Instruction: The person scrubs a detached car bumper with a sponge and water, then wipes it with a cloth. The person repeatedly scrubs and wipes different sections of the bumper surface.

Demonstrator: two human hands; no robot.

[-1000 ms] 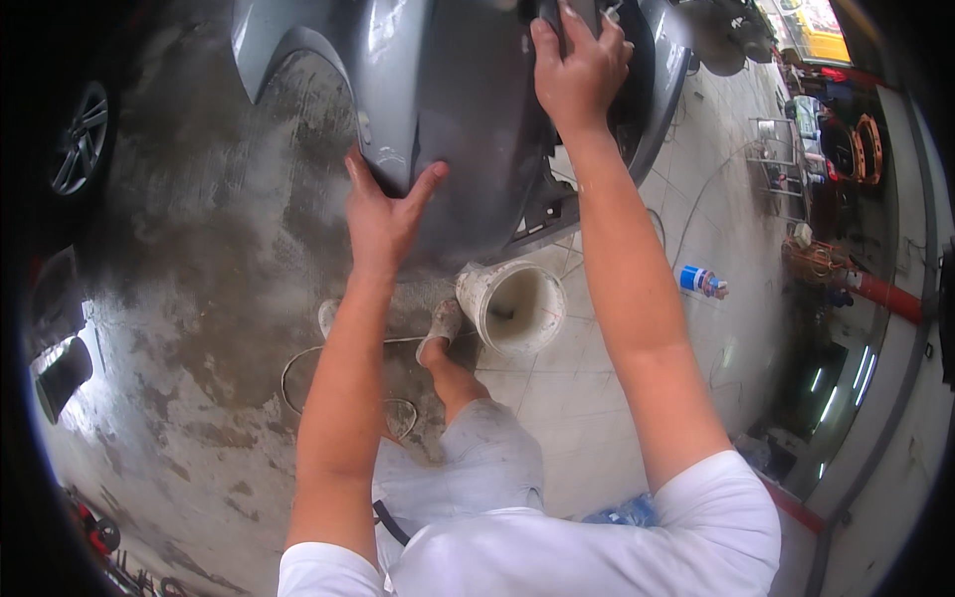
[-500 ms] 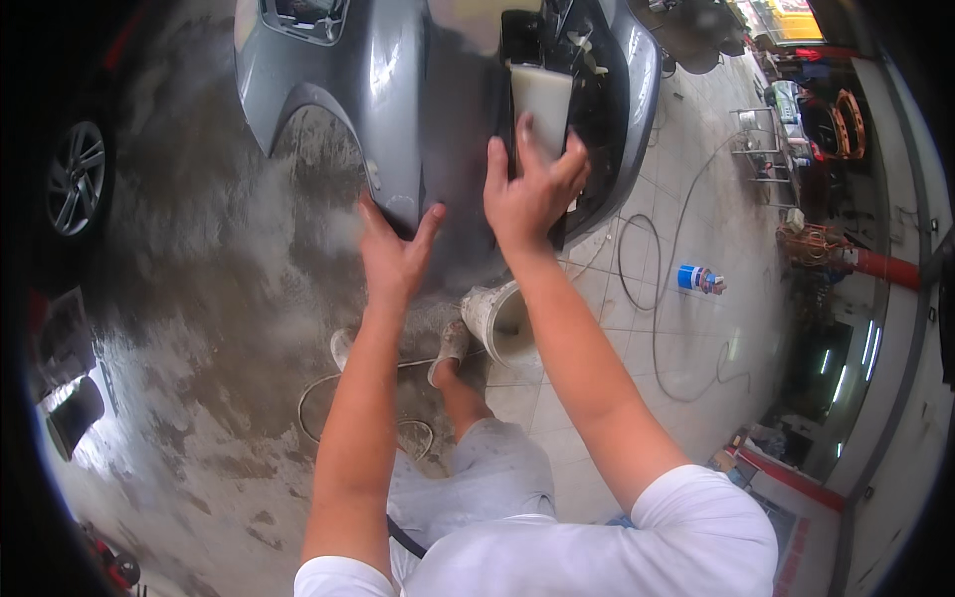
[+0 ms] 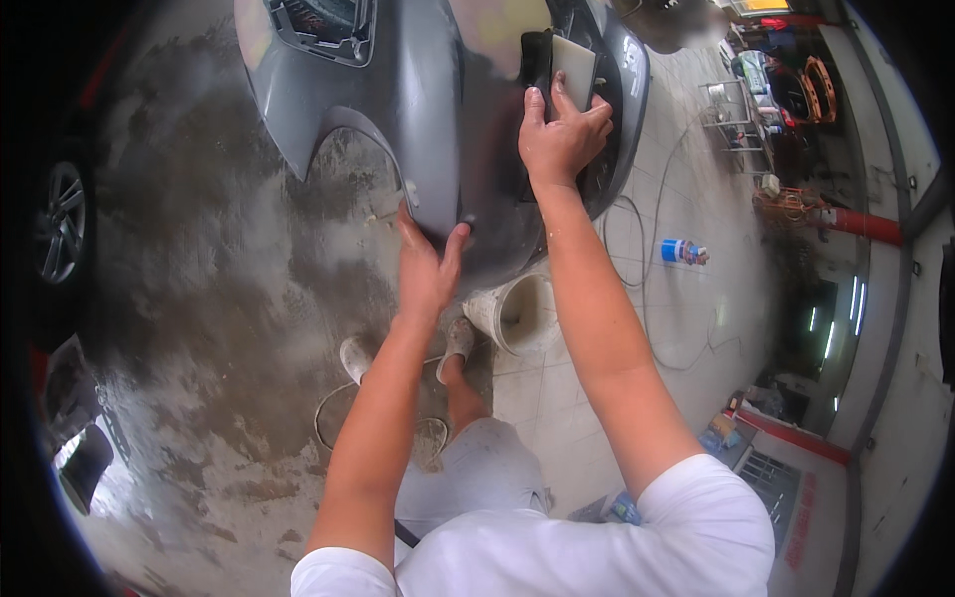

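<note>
A grey bumper [image 3: 428, 109] of a vehicle stands tilted in front of me, its surface partly dull and wet-looking, with a pale yellowish patch near the top. My left hand [image 3: 430, 269] grips its lower near edge, thumb on the outer face and fingers round the side by the curved cut-out. Against the right part of the bumper, my right hand [image 3: 565, 144] holds a flat cream-coloured block [image 3: 575, 72]. A dark piece [image 3: 537, 60] lies along the block's left side; whether it is a sheet wrapped round the block I cannot tell. The block's underside is hidden.
Below the bumper stands a whitish bucket [image 3: 507, 316], close to my feet. A blue can [image 3: 680, 251] lies on the tiles to the right, near a dark hose [image 3: 647, 289]. The floor [image 3: 219, 298] at left is wet. A car wheel [image 3: 62, 224] shows far left.
My right hand and the block have moved up and to the right along the bumper. The left hand keeps its grip on the edge, and the bumper sits a little further right in view.
</note>
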